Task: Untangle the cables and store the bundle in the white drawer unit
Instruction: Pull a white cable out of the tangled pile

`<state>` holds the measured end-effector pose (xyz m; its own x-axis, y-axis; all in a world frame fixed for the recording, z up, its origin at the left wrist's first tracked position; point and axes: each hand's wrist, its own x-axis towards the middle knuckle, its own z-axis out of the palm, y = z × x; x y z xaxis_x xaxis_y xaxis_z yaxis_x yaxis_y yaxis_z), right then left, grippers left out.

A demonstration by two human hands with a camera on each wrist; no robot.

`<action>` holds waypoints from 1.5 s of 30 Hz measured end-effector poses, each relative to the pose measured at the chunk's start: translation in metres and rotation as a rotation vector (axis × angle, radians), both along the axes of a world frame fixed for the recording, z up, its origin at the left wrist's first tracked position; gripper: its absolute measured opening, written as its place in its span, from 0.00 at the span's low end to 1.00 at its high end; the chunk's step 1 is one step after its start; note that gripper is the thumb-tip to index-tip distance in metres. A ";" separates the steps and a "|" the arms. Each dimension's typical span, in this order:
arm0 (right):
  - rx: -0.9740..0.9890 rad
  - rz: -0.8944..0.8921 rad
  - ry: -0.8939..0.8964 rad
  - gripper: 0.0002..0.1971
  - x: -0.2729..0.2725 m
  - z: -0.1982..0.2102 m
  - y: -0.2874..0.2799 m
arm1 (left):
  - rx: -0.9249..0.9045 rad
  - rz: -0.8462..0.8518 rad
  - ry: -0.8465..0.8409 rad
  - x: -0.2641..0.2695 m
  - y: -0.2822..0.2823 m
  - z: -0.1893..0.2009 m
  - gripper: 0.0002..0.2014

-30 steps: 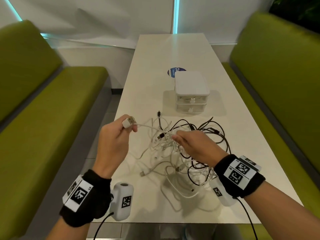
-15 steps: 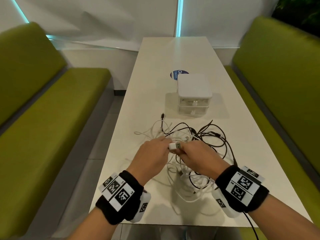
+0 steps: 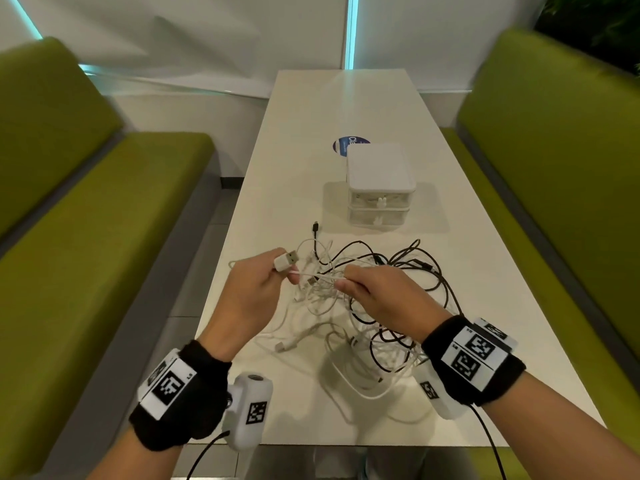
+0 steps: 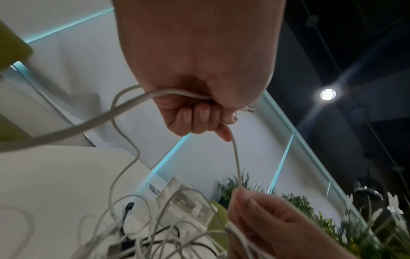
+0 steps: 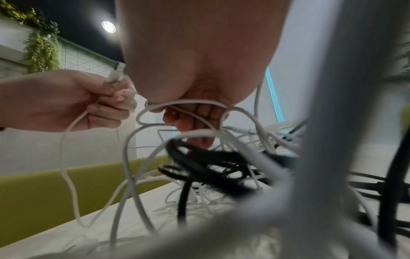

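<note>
A tangle of white and black cables (image 3: 367, 306) lies on the white table (image 3: 346, 109) in front of me. My left hand (image 3: 273, 271) pinches a white cable just behind its USB plug (image 3: 286, 260), which points up and to the right. My right hand (image 3: 349, 280) pinches the same white cable (image 4: 236, 157) a short way along, above the tangle. The stretch between both hands is nearly taut. Beyond the cables stands the white drawer unit (image 3: 379, 188), both drawers closed. In the right wrist view, loops of cable (image 5: 199, 157) hang under my right hand (image 5: 188, 119).
Green benches (image 3: 86, 220) run along both sides of the table. A blue round sticker (image 3: 341, 147) lies behind the drawer unit. A loose black plug (image 3: 316, 226) lies left of the unit's front.
Half a second ago both hands met at the plug over the tangle. Now my left hand has drawn the plug end left and up, away from my right hand.
</note>
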<state>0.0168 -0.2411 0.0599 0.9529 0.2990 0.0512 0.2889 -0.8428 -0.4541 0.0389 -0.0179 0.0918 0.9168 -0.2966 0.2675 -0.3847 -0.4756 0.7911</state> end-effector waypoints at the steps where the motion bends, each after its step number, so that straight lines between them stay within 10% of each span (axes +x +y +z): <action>1: -0.006 -0.012 -0.005 0.20 0.000 0.000 -0.003 | -0.044 0.016 -0.008 0.000 0.006 0.003 0.19; 10: -0.104 -0.022 0.061 0.22 -0.006 -0.009 0.001 | 0.222 0.091 0.030 0.015 0.030 -0.011 0.15; 19: -0.167 0.009 0.002 0.26 -0.010 -0.002 0.012 | 0.571 -0.191 -0.171 -0.010 -0.028 -0.017 0.07; 28: -0.011 -0.029 -0.029 0.19 -0.005 -0.013 -0.001 | 0.317 -0.040 -0.141 -0.002 -0.017 0.001 0.14; 45: 0.172 0.028 -0.167 0.06 -0.014 -0.016 0.007 | 0.706 -0.147 -0.144 -0.008 -0.031 -0.009 0.08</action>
<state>0.0027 -0.2343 0.0434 0.9184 0.2982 0.2599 0.3940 -0.7477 -0.5345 0.0312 -0.0488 0.0824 0.8243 -0.5602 0.0817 -0.5608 -0.7884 0.2527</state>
